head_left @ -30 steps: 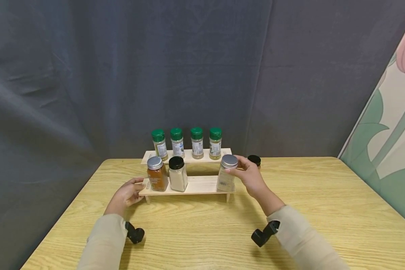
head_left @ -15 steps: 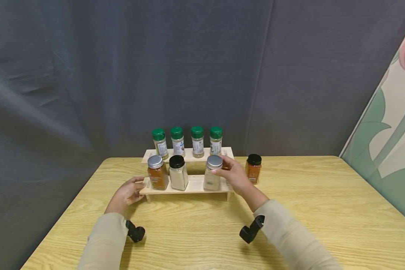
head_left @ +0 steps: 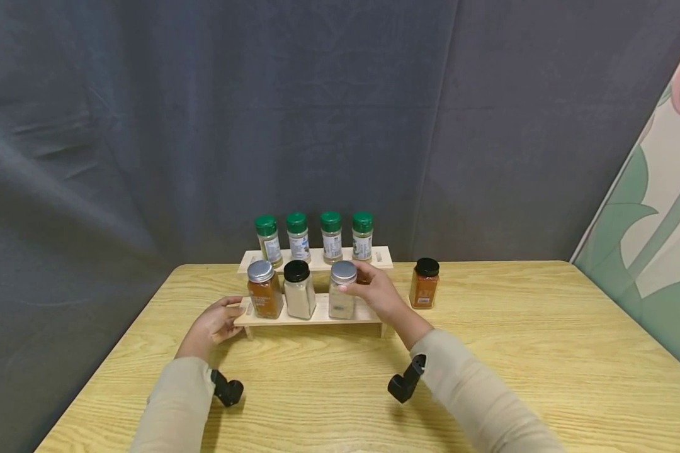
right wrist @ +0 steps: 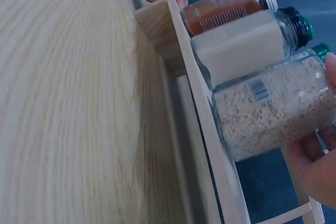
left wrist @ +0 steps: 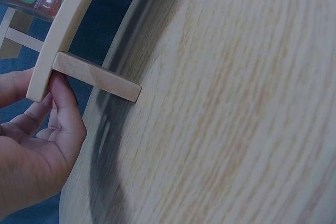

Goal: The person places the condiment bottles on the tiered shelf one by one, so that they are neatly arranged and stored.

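My right hand [head_left: 378, 296] grips a glass spice jar [head_left: 342, 301] with a silver lid and pale, flaky contents. The jar stands on the lower tier of a wooden spice rack [head_left: 368, 314]. To its left on that tier are a jar of white powder [head_left: 300, 299] with a black lid and a silver-lidded jar of orange-brown spice [head_left: 265, 297]. At the rack's left end, my left hand [head_left: 214, 324] pinches the edge of the lower shelf [left wrist: 67, 24], thumb and fingers on either side of the board.
Several green-capped spice bottles [head_left: 331, 242] line the upper tier. A black-lidded jar of red-orange spice [head_left: 425, 288] stands on the wooden table [head_left: 515, 340], right of the rack. A dark curtain [head_left: 317, 113] hangs behind.
My right hand has moved left along the lower tier with the silver-lidded jar of flakes, bringing it nearer the white-powder jar. The red-orange jar has come into full view. My left hand stays put.
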The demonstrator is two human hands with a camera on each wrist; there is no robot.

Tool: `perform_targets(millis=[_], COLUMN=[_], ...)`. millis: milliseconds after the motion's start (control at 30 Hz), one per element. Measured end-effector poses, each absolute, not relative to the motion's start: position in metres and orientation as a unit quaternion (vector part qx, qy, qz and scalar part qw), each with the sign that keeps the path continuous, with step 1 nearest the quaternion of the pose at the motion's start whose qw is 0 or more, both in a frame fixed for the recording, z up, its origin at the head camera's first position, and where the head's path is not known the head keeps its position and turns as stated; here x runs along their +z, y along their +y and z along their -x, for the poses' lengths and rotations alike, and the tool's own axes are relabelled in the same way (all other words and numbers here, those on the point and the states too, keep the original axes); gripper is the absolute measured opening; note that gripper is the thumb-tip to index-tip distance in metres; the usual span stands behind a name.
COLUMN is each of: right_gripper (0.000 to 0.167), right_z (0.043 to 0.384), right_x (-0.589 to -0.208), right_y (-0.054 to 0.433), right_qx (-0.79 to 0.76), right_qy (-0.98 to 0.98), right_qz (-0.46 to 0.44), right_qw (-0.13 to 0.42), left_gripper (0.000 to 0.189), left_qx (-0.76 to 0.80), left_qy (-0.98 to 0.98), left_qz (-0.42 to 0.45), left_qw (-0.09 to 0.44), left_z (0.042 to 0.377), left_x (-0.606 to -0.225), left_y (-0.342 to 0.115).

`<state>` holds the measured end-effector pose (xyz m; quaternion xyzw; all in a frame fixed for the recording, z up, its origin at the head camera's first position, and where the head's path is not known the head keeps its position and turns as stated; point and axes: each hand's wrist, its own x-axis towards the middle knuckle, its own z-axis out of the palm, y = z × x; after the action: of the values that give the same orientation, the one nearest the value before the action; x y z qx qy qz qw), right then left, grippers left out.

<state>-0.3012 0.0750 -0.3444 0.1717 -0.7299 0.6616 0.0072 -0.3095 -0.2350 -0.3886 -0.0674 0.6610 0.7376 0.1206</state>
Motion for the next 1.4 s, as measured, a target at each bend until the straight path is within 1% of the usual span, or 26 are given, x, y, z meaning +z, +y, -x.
perform_targets(millis=[233,400,733,933,1067,1200,1300,1400], right_gripper=[0.044,0.044,0.045,0.046,0.048,0.046,0.046,0.046], right_z=[0.304,0.305,0.313,0.313,0.311,0.311,0.311,0.311], right_x=[-0.340,-0.338,-0.341,-0.342,-0.342,-0.340,-0.338,-0.335], right_y=[0.072,0.070,0.063,0.061,0.061,0.063,0.066,0.068], right_qx=[0.625,0.620,0.625,0.623,0.635,0.655,0.666,0.672], right_qy=[-0.758,-0.763,-0.760,-0.765,-0.755,-0.738,-0.728,-0.722], right_qz=[-0.188,-0.182,-0.179,-0.165,-0.161,-0.162,-0.162,-0.158], right_qw=[-0.010,-0.018,-0.025,-0.015,-0.020,-0.030,-0.033,-0.034], left_gripper=[0.049,0.048,0.049,0.049,0.050,0.051,0.050,0.049], left_qx=[0.733,0.741,0.737,0.737,0.732,0.727,0.744,0.744], left_qy=[0.666,0.657,0.661,0.660,0.666,0.673,0.655,0.656], left_qz=[0.064,0.068,0.075,0.073,0.078,0.069,0.042,0.045], left_qw=[0.121,0.122,0.121,0.123,0.124,0.118,0.122,0.120], left_z=[0.309,0.310,0.309,0.308,0.307,0.316,0.330,0.331], left_x=[-0.387,-0.388,-0.388,-0.388,-0.388,-0.402,-0.420,-0.419], left_y=[-0.235,-0.234,-0.233,-0.234,-0.234,-0.240,-0.251,-0.250])
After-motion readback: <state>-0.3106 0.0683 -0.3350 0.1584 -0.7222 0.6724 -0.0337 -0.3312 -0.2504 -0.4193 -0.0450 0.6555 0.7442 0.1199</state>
